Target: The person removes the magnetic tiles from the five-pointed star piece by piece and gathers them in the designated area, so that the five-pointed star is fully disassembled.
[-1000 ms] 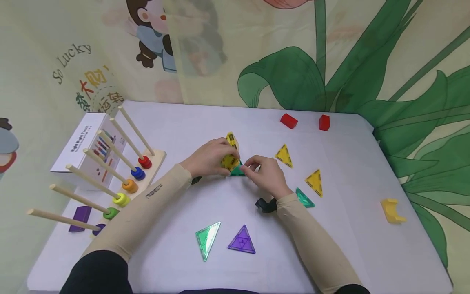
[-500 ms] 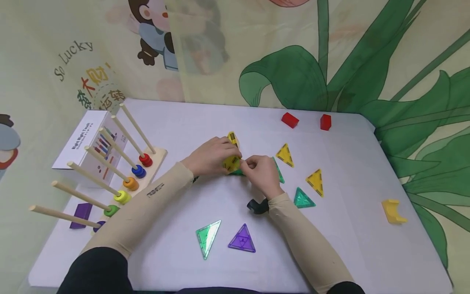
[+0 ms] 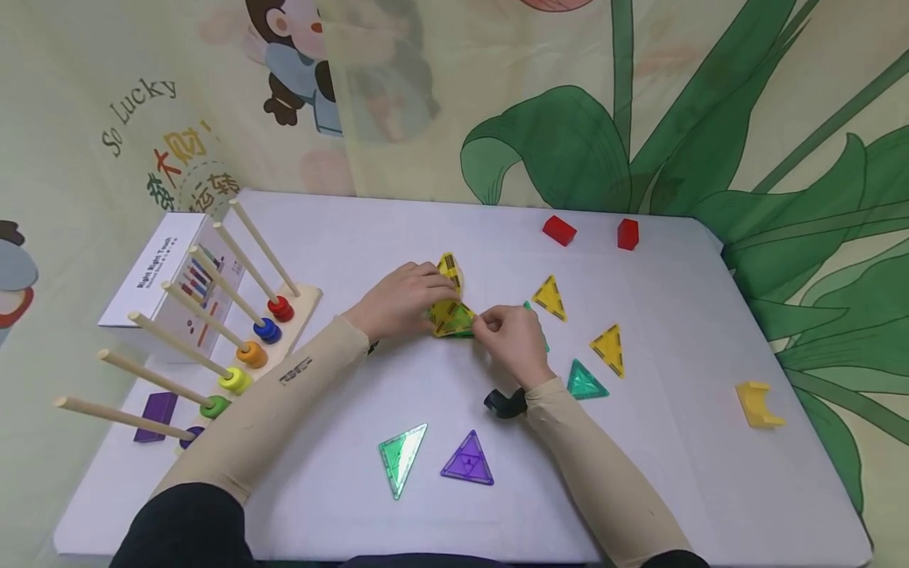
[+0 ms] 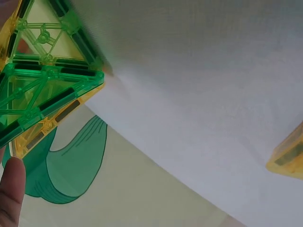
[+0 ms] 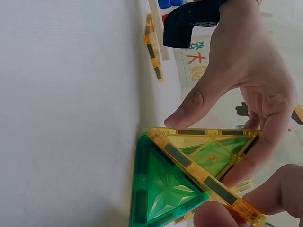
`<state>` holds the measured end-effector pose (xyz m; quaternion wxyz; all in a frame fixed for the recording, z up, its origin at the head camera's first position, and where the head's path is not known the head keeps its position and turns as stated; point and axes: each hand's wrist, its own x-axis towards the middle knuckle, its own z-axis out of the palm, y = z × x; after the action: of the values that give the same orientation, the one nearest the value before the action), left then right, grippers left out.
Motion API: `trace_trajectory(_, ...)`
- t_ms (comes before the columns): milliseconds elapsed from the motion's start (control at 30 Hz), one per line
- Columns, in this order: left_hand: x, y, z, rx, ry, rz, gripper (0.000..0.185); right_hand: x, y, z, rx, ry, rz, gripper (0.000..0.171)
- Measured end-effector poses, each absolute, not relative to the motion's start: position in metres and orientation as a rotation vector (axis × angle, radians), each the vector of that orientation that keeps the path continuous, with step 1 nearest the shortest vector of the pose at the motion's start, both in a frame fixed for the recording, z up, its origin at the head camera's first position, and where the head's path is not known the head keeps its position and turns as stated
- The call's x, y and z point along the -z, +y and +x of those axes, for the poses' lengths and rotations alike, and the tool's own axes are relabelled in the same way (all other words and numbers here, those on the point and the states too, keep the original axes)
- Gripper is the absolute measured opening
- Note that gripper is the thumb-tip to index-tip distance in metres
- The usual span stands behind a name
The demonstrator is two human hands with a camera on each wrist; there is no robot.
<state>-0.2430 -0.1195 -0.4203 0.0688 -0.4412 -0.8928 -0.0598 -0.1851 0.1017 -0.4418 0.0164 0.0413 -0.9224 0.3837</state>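
In the head view my left hand grips a cluster of translucent triangular magnetic tiles, its fingers over a yellow magnetic tile. Part of the cluster is hidden behind that hand. My right hand pinches a yellow tile at its corner, on the cluster's right side. The right wrist view shows a green magnetic tile meeting the edge of a tilted yellow tile, with my left thumb on another yellow edge. Close up in the left wrist view are a green tile and a fingertip beneath the yellow.
Two loose yellow tiles and a green tile lie to the right. Nearer me are a long green triangle and a purple triangle. Red blocks lie at the back. A wooden peg rack and box stand left.
My right hand has shifted slightly left, uncovering a green tile behind it. A yellow tile now overlaps the green where green showed alone. My left hand stays nearly still on the cluster.
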Motion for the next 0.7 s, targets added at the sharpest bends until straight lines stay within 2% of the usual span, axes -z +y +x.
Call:
trace_trajectory(300, 0.424, -0.124, -0.241, 0.214, -2.658, -1.303, 0.062, 0.444, 0.112, -0.178, -1.13, -2.949, 0.161, 0.018)
trace_trajectory(700, 0.428, -0.126, -0.243, 0.248, -2.639, -1.275, 0.063, 0.444, 0.124, -0.17, -1.019, -2.945, 0.336, 0.014)
